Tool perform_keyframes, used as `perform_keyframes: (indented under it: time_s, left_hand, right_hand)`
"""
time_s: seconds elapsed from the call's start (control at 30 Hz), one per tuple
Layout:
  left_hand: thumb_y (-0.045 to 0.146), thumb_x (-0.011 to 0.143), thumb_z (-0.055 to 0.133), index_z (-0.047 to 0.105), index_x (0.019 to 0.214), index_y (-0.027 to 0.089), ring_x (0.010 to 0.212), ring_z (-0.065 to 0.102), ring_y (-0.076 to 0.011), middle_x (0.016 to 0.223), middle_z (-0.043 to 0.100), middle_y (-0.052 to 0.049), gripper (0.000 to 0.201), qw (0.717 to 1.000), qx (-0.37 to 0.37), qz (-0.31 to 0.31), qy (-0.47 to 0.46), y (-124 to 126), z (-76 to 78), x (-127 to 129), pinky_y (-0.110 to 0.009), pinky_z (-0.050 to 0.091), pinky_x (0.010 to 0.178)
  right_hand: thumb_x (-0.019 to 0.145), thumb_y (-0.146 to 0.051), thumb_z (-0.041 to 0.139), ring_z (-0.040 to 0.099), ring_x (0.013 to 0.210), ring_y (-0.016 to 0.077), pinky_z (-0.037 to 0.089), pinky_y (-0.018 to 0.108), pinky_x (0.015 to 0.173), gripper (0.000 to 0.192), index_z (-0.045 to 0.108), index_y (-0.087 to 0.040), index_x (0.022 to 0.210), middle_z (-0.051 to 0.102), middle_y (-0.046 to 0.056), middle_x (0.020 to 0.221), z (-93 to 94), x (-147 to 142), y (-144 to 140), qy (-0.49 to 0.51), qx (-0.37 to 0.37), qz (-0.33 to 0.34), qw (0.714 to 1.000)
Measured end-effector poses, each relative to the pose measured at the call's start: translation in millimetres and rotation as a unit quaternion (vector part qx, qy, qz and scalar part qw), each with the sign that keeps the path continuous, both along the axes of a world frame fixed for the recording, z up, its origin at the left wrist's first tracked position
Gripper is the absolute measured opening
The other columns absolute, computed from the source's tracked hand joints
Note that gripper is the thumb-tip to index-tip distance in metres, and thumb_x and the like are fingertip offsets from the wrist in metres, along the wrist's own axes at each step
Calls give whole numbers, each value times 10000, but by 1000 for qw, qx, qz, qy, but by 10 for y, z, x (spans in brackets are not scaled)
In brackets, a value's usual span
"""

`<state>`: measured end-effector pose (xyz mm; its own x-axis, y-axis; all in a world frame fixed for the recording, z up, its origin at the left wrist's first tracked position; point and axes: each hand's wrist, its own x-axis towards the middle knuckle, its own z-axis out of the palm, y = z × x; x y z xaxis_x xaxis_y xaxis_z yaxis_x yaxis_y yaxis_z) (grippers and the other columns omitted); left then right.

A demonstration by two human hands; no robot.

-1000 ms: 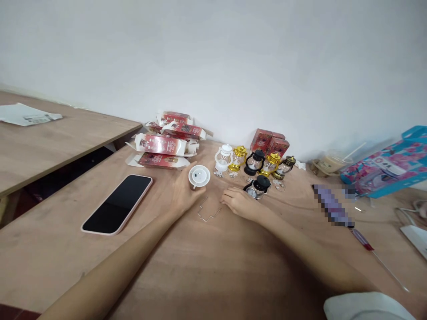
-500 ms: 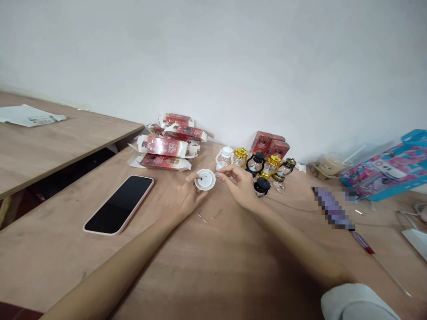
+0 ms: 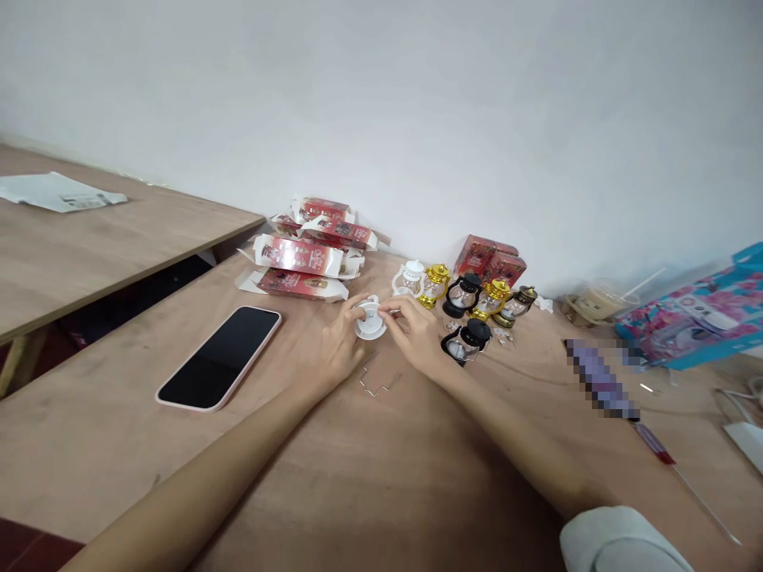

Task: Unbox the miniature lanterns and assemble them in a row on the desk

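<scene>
My left hand (image 3: 341,343) is closed round a small white round lantern part (image 3: 372,326), held just above the table with its wide rim tilted towards me. The fingertips of my right hand (image 3: 414,330) are pinched together against the part's right side; anything between them is too small to make out. Below the hands a bent thin metal wire (image 3: 377,391) lies on the wood. Just right of my right hand stands a black mini lantern (image 3: 468,342). Behind it are a white lantern (image 3: 408,280), a gold lantern (image 3: 435,286) and several others.
Opened red boxes (image 3: 301,258) are piled at the back left, and shut red boxes (image 3: 486,260) stand behind the lanterns. A phone (image 3: 220,357) lies on the left. To the right are a drink cup (image 3: 599,302), a blue floral bag (image 3: 691,318) and a screwdriver (image 3: 661,453).
The white part has tilted in my left hand, from facing me to showing more of its side. My right fingertips have come in from beside it to touch it. The view has shifted slightly.
</scene>
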<state>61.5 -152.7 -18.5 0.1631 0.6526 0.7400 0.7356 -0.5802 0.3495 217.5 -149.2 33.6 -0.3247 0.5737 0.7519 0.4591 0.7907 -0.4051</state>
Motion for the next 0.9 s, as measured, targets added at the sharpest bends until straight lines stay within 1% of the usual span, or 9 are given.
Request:
perform_keyframes:
  time_s: [0.1,0.27,0.33,0.4,0.5,0.6,0.7,0.8,0.9]
  left_hand:
    - [38,687,417,353,1101,228,1074,586,-206,1305,510,-98,460,1000,-13,3,-1,2,-1,-4,-233,429,517]
    - [38,675,438,374,1088,220,906,627,-201,1168,585,-95,456,999,-24,31,6,38,-41,-29,-303,497,629]
    - [51,694,441,366,1099,223,924,624,-206,1182,577,-96,446,1000,-21,22,4,48,-50,-32,-316,500,649]
    - [65,726,432,346,1103,227,1005,607,-219,1243,544,-107,419,1000,-16,6,2,49,-51,-22,-307,493,620]
    - [78,776,409,289,1140,230,1109,571,-227,1306,500,-129,412,1000,-7,-5,1,36,-46,13,-300,482,588]
    - [85,799,405,232,1202,223,1078,590,-222,1305,504,-142,459,1000,-7,-3,1,12,-37,46,-320,495,616]
    - [69,804,392,216,1237,213,1057,600,-211,1320,499,-144,489,1000,-15,-1,6,-19,-13,50,-323,505,638]
    - [44,777,390,259,1229,199,1014,617,-207,1321,509,-140,496,999,-31,0,21,-50,27,28,-315,501,617]
    - [33,733,399,316,1222,192,964,632,-210,1322,521,-120,521,996,-76,14,46,-68,57,5,-307,482,565]
  right_hand:
    - [917,-252,458,604,835,154,525,295,731,130,579,-214,892,632,42,895,-16,-10,15,-1,-15,-3,1000]
    - [907,-240,460,591,809,153,529,295,709,113,567,-210,887,608,41,879,-68,12,45,-14,-39,-17,999]
    - [907,-243,458,591,798,153,530,292,697,114,565,-208,890,605,43,876,-71,14,45,-14,-42,-16,999]
    - [911,-257,455,595,806,156,529,297,704,121,565,-211,895,611,44,882,-60,7,34,-9,-41,-12,999]
    - [921,-255,441,600,857,168,522,318,753,134,568,-212,919,625,59,914,-42,-8,6,-5,-6,-17,1000]
    - [920,-217,440,599,923,192,503,353,815,142,580,-197,931,641,94,960,-49,-10,-13,-40,75,-41,996]
    - [913,-173,444,608,908,201,504,366,805,160,601,-188,936,666,105,936,-90,18,4,-85,138,-44,986]
    - [911,-168,446,623,907,201,520,374,795,182,621,-200,952,686,95,912,-152,71,56,-103,151,-23,983]
    - [908,-208,482,640,926,209,526,389,798,161,639,-222,936,700,92,931,-215,124,106,-117,142,-4,983]
